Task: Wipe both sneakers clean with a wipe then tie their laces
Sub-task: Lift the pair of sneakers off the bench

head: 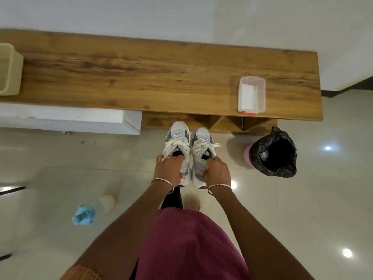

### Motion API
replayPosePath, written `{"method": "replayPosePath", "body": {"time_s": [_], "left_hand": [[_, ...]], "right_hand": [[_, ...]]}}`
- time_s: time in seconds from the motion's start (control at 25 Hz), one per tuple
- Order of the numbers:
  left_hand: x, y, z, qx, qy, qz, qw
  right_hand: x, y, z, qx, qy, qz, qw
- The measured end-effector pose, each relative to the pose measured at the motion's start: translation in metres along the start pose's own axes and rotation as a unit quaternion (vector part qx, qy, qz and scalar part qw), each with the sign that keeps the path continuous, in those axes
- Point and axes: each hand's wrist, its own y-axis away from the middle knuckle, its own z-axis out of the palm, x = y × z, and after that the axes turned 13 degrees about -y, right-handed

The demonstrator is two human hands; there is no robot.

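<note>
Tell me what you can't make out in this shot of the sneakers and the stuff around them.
All in the head view:
- Heels of both sneakers: covered by the left hand and right hand.
- Clear box: white contents too small to identify.
- Bin: inside lost in black liner.
- Beige container: cut by the left edge.
- Laces: tied or loose, unclear.

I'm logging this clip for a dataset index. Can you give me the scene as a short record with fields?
setting: tiled floor in front of a wooden bench
left hand: gripping the left sneaker at its heel
right hand: gripping the right sneaker at its heel
laces: loose, not tied
wipes: clear box on the bench, right side
bin: black-lined, on the floor right of the sneakers
bottle: lying on the floor, left
</note>
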Motion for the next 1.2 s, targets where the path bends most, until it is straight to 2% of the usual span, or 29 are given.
{"method": "replayPosePath", "body": {"time_s": [0.12, 0.48, 0.88, 1.08, 1.2], "left_hand": [[-0.002, -0.043, 0.037, -0.009, 0.0, 0.001, 1.0], [-0.009, -0.192, 0.134, 0.063, -0.079, -0.011, 0.995], [-0.007, -0.31, 0.202, 0.121, -0.038, -0.04, 0.991], [-0.014, -0.358, 0.22, 0.19, -0.032, -0.059, 0.98], [-0.016, -0.378, 0.225, 0.238, -0.024, -0.059, 0.969]], "right_hand": [[0.017, -0.042, 0.031, 0.003, 0.013, 0.004, 1.0], [0.066, -0.19, 0.113, 0.056, 0.035, -0.039, 0.997], [0.107, -0.304, 0.157, 0.112, 0.079, -0.099, 0.986], [0.115, -0.358, 0.168, 0.14, 0.114, -0.12, 0.976], [0.115, -0.381, 0.169, 0.148, 0.096, -0.131, 0.976]]}}
